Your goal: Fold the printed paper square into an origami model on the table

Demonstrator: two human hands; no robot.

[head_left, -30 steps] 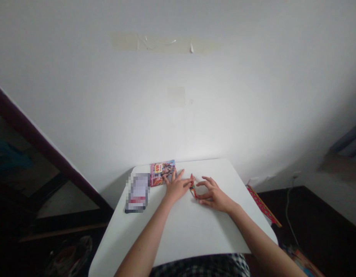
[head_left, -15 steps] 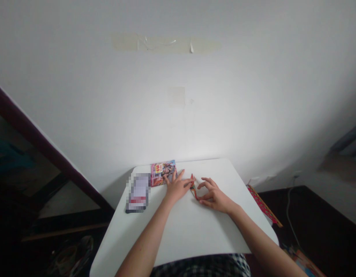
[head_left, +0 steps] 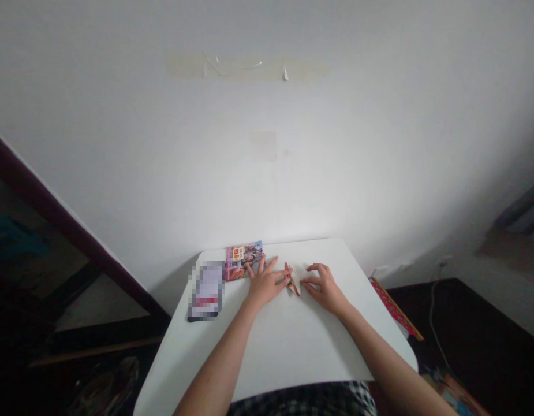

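A small folded piece of red patterned paper (head_left: 291, 282) lies on the white table (head_left: 284, 341), between my two hands. My left hand (head_left: 263, 281) rests flat on the table with fingers spread, its thumb and forefinger tips touching the paper's left side. My right hand (head_left: 322, 284) lies just right of the paper, fingers curled, with the fingertips pressing on its right edge. The paper is small and its exact fold shape is hard to make out.
A colourful printed booklet (head_left: 243, 259) lies at the table's far edge beside my left hand. A dark phone-like slab (head_left: 205, 290) lies further left. Red patterned sheets (head_left: 394, 311) hang off the table's right side. A white wall stands close behind.
My right hand has slid forward and left, closing in on the paper, and the paper now looks shorter and more folded. The left hand has stayed in place.
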